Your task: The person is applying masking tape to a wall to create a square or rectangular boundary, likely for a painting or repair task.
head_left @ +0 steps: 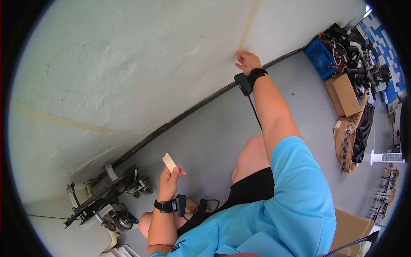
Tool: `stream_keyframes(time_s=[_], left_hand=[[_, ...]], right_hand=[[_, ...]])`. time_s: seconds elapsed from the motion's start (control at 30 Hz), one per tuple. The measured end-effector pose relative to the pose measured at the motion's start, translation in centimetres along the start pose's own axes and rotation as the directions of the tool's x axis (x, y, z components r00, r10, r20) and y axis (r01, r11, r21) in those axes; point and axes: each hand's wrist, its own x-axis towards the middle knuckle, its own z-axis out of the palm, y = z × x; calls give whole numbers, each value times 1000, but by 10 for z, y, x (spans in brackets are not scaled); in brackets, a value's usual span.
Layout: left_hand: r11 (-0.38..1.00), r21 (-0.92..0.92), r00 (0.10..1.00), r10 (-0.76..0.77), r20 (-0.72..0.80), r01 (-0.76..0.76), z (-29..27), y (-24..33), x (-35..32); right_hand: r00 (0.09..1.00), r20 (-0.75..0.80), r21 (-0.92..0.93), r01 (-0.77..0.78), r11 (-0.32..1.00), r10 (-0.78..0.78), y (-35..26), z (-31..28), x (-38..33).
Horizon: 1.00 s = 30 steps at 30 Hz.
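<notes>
A roll of beige masking tape (pixel 169 162) sits in my left hand (pixel 169 180), gripped between thumb and fingers and held away from the wall. My right hand (pixel 248 62) reaches out to the white wall (pixel 141 55). Its fingertips are at the lower end of a beige tape strip (pixel 249 25) that runs up the wall. Thumb and fingers there are bent but apart. Farther left, a second tape strip (pixel 64 118) is stuck to the wall, and its right end is away from both hands.
A dark wheeled metal frame (pixel 109 195) stands by the wall at lower left. A blue crate (pixel 320 59) with cables, an open cardboard box (pixel 343 95) and black tubes (pixel 364 132) crowd the right. Dark skirting (pixel 171 124) edges the grey floor (pixel 205 141).
</notes>
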Motion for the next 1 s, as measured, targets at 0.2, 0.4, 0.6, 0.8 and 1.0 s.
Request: stream_keyframes(time_s=[0.2, 0.4, 0.6, 0.8, 1.0], left_hand=[[998, -36, 998, 51, -32, -53, 7, 7, 2], [994, -41, 992, 96, -84, -100, -1, 8, 0], [993, 79, 990, 99, -102, -91, -20, 13, 12], [962, 168, 952, 246, -181, -216, -20, 53, 29], [906, 366, 940, 292, -178, -212, -16, 44, 20]], right_hand=[[907, -274, -107, 301, 948, -319, 9, -11, -9], [971, -201, -178, 93, 980, -129, -3, 3, -21], [965, -71, -237, -260, 936, 251, 77, -6, -59], [776, 558, -340, -111, 934, 295, 81, 88, -193], [726, 667, -434, 195, 880, 168, 100, 115, -219]])
